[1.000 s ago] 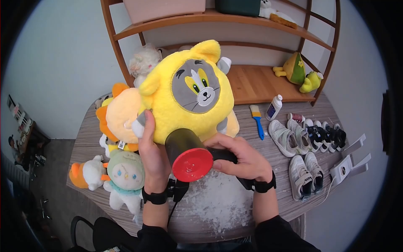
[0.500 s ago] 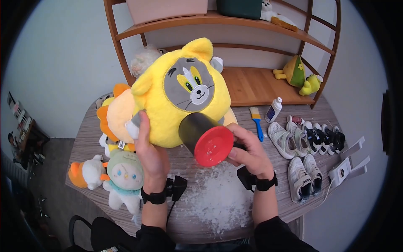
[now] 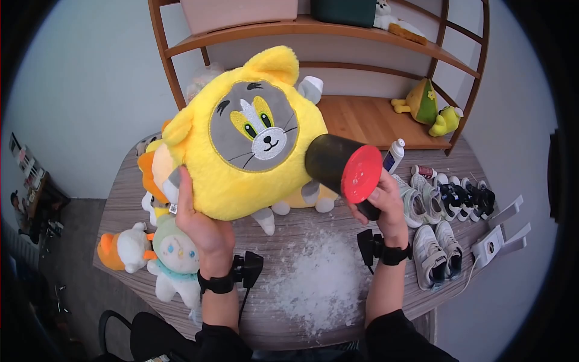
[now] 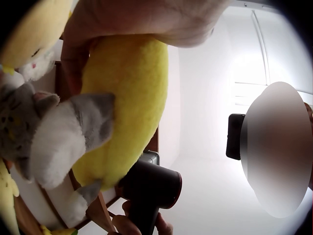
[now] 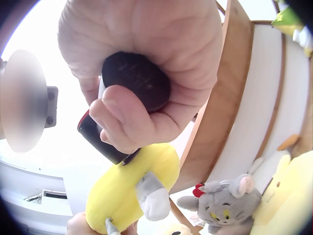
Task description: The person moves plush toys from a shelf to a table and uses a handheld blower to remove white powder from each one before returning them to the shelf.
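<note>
A yellow plush toy (image 3: 241,181) with a grey cat face is held up above the table by the left hand (image 3: 205,232), gripped at its lower left side. The right hand (image 3: 386,208) grips the handle of a black hair dryer (image 3: 329,161), whose red round end (image 3: 362,174) faces the person. The dryer's other end is at the plush's right side; whether they touch I cannot tell. In the right wrist view, fingers curl round the handle (image 5: 137,81). White flakes (image 3: 319,280) lie on the table below.
Several plush toys (image 3: 176,250) crowd the table's left side. On the right are several shoes (image 3: 431,256), a white bottle (image 3: 394,154) and a white device (image 3: 491,246). A wooden shelf (image 3: 362,120) stands behind; a chair (image 3: 154,338) is at front left.
The hair dryer has moved right and up, from in front of the plush's lower part to its right side. The plush has shifted left and nearer, still in the left hand.
</note>
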A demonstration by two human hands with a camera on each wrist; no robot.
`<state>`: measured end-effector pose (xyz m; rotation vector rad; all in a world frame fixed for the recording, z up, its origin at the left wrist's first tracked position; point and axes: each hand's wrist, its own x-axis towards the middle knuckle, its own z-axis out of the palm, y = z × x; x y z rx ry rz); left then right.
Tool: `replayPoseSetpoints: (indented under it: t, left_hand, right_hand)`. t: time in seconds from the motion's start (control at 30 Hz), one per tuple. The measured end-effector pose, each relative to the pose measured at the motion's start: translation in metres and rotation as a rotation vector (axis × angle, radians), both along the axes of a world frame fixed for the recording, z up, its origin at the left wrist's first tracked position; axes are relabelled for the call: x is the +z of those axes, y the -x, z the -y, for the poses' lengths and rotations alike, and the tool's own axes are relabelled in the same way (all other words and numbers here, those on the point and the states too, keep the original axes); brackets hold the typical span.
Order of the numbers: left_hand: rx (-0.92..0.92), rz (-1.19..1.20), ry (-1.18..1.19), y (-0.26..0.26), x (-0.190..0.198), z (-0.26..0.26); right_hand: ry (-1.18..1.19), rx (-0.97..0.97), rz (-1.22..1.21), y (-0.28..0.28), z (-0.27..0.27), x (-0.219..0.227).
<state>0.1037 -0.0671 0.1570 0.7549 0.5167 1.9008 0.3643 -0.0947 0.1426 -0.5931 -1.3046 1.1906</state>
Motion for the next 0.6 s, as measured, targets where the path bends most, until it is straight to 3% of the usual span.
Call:
replayPoseSetpoints:
  t: [0.6]
  left_hand:
    - [-0.021, 0.000, -0.013, 0.004, -0.011, -0.001]
  right_hand:
    - [0.025, 0.012, -0.074, -0.003, -0.004, -0.005]
